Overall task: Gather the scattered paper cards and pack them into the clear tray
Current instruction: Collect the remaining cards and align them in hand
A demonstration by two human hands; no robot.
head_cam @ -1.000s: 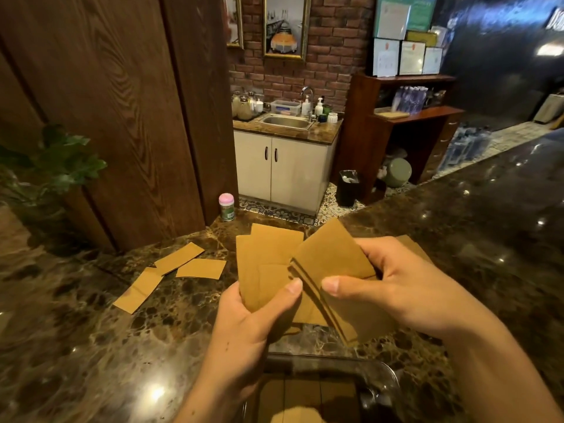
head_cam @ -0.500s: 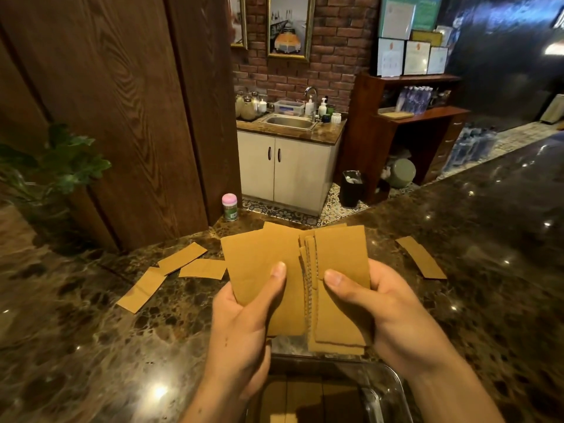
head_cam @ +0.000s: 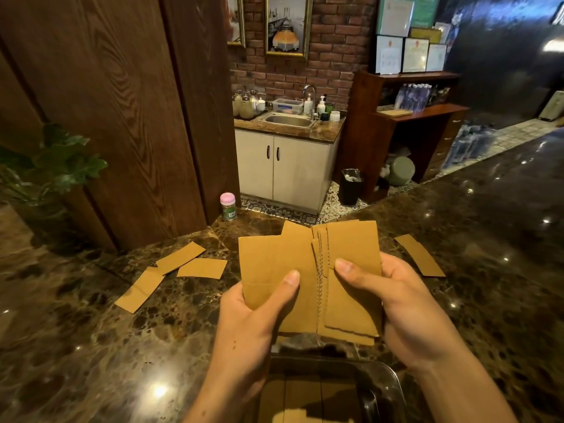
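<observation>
Clear tray [head_cam: 395, 380]: on the counter [head_cam: 91, 346] at 6 o'clock, nearest the person. It seems to hold cards already, though glare blurs them.
Held cards [head_cam: 308, 270]: an uneven fan above the counter, at 12 o'clock of the tray, edges not squared.
Left hand [head_cam: 253, 315]: grips the fan's left half, thumb on the front face, fingers behind.
Right hand [head_cam: 403, 303]: clamps the right half the same way.
Loose cards [head_cam: 203, 268]: three flat at 9 o'clock of the hands, and a lone card [head_cam: 419, 254] at 3 o'clock.
Risk: a loosened pinch could spill the ragged fan. Unsquared, it may catch the tray rim.
</observation>
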